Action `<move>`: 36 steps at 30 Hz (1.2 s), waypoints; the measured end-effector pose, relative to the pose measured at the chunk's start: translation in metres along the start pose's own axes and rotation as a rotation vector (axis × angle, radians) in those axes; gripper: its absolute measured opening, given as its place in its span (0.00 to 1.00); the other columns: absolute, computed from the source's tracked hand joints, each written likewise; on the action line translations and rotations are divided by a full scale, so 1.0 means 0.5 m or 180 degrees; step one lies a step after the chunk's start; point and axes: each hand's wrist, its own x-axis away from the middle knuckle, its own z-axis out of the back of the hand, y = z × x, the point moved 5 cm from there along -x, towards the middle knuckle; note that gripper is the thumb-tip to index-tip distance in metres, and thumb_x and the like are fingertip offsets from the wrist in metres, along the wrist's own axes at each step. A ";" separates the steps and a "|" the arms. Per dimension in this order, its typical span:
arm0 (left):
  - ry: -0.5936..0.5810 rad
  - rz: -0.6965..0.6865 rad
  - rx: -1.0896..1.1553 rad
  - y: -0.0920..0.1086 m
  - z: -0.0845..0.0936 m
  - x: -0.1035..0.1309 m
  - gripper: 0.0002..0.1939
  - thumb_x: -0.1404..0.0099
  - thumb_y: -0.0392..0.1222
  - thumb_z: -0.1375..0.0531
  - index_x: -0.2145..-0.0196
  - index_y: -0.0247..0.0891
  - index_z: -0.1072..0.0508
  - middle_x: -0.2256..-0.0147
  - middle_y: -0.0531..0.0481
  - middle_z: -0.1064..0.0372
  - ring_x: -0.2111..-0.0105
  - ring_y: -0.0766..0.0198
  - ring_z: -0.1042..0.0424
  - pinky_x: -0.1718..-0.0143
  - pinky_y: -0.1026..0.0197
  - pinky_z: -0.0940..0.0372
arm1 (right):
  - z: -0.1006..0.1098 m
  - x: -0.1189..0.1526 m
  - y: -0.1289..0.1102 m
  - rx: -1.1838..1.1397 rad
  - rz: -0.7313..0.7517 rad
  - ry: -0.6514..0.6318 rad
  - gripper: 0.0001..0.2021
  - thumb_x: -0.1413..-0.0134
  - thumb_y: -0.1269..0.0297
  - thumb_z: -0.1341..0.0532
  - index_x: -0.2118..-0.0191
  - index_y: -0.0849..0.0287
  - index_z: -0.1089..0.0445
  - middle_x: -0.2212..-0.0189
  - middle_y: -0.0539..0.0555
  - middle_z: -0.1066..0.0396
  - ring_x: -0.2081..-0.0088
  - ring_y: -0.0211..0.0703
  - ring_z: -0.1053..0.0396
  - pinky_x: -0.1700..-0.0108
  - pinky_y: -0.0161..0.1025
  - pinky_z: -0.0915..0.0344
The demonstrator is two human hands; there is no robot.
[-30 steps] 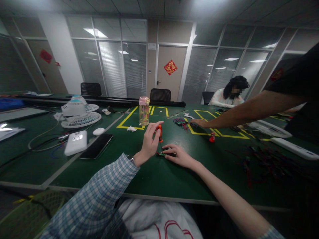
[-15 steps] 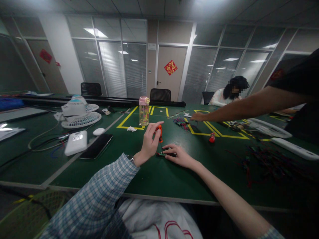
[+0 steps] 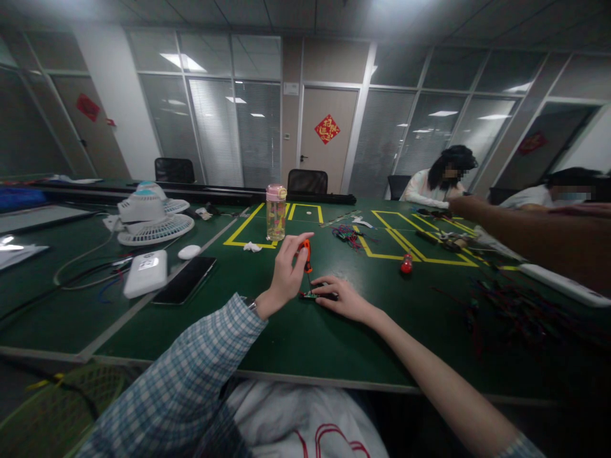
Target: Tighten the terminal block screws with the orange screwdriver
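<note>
An orange and black screwdriver stands nearly upright in front of me, its thin shaft pointing down. My left hand grips its handle between thumb and fingers. Under the tip lies a small green circuit board on the table. From the right, my right hand holds the board down with bent fingers, which hide part of it. Something dark beneath those fingers is only partly visible.
Beyond my hands stand a pink-lidded bottle and a wire bundle. A phone, white power bank and fan are left. To the right are a red object, dark wires and another person's blurred arm.
Another person's arm has drawn back to the right from the table's middle, uncovering a white item and a second seated person. My hands and the screwdriver look almost unmoved.
</note>
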 end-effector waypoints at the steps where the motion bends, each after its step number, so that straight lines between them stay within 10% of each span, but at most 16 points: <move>1: -0.0001 0.0006 -0.0011 0.001 0.000 0.000 0.15 0.30 0.39 0.52 0.49 0.40 0.34 0.59 0.47 0.35 0.61 0.64 0.35 0.62 0.61 0.37 | 0.000 0.000 0.000 -0.0002 0.0010 0.0005 0.12 0.44 0.65 0.40 0.55 0.54 0.25 0.50 0.57 0.31 0.49 0.49 0.33 0.46 0.47 0.38; 36: 0.0191 -0.0183 -0.0207 0.010 0.006 -0.002 0.12 0.34 0.40 0.43 0.53 0.40 0.30 0.63 0.49 0.37 0.65 0.66 0.35 0.63 0.63 0.36 | 0.002 0.001 0.000 0.0032 0.0042 0.0002 0.12 0.44 0.65 0.40 0.55 0.54 0.25 0.50 0.57 0.30 0.50 0.49 0.32 0.46 0.47 0.38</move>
